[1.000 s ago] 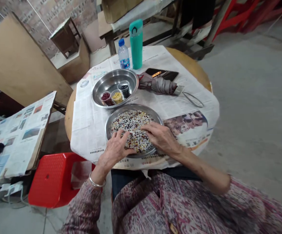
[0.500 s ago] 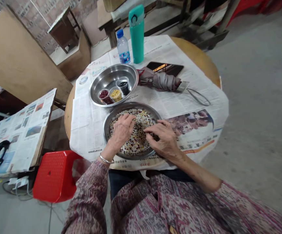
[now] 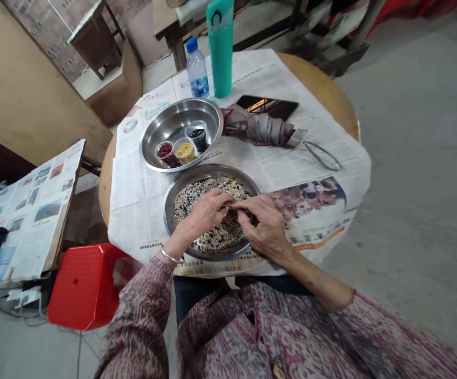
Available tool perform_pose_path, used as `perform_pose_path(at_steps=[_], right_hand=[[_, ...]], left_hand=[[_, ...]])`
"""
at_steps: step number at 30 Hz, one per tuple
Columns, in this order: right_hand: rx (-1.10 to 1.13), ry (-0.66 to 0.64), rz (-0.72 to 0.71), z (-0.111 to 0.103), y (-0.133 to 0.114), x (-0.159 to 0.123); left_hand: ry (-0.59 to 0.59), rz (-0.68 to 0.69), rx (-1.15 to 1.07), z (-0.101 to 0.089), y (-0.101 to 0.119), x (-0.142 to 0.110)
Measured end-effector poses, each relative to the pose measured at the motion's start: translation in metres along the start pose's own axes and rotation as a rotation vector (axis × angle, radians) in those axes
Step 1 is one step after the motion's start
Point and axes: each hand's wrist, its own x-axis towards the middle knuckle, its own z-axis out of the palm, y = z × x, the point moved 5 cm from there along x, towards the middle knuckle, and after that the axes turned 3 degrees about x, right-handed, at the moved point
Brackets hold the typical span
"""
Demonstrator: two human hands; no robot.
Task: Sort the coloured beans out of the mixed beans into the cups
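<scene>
A round steel tray full of mixed white, dark and red beans lies on the newspaper-covered table in front of me. My left hand and my right hand rest on the beans with fingertips meeting in the tray's middle, both pinched on beans. Behind it a steel bowl holds three small cups: red beans, yellow grains and black beans.
A folded grey umbrella, a dark phone, a teal flask and a water bottle stand at the table's far side. A red stool is at my left, beside a newspaper-covered board.
Both hands went from lying spread on the beans near the tray's front edge to the middle, fingers drawn together into pinches. The view has tilted slightly down.
</scene>
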Motion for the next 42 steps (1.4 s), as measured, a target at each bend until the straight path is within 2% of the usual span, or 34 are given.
perform_pose_path(at_steps=[5,9,12,16,19,21,24,27,30,32,35,38,42], right_hand=[[0.024,0.002,0.010,-0.001,0.001,0.000],[0.031,-0.009,0.020,0.000,0.002,-0.002],[0.039,-0.011,0.030,0.001,0.003,-0.002],[0.047,-0.009,0.069,0.002,0.005,-0.003],[0.067,-0.012,0.094,0.002,0.006,-0.003],[0.069,-0.018,0.093,0.002,0.006,-0.002],[0.053,-0.021,0.090,0.002,0.004,-0.001],[0.055,-0.015,0.070,0.002,0.003,0.000],[0.068,-0.013,0.053,0.001,0.002,0.000],[0.071,-0.022,0.068,0.001,0.003,0.000],[0.074,-0.032,0.081,0.002,0.004,-0.001],[0.084,-0.017,0.074,0.001,0.003,-0.002],[0.074,0.002,0.110,0.000,0.005,-0.002]], left_hand=[[-0.058,0.002,0.004,-0.005,0.016,-0.035],[-0.126,0.058,-0.005,-0.008,0.026,-0.069],[-0.144,0.089,-0.001,-0.007,0.031,-0.081],[-0.141,0.158,0.172,0.003,0.038,-0.067],[-0.063,0.143,0.332,0.007,0.034,-0.044],[0.013,0.080,0.379,0.003,0.023,-0.030],[0.102,-0.089,0.416,-0.008,0.001,-0.022],[0.141,-0.283,0.441,-0.020,-0.016,-0.033],[0.095,-0.370,0.399,-0.024,-0.018,-0.055],[0.043,-0.349,0.331,-0.019,-0.013,-0.067],[-0.007,-0.241,0.171,-0.006,0.000,-0.072],[-0.026,-0.116,0.053,0.007,0.014,-0.061],[-0.005,-0.017,0.109,0.013,0.023,-0.033]])
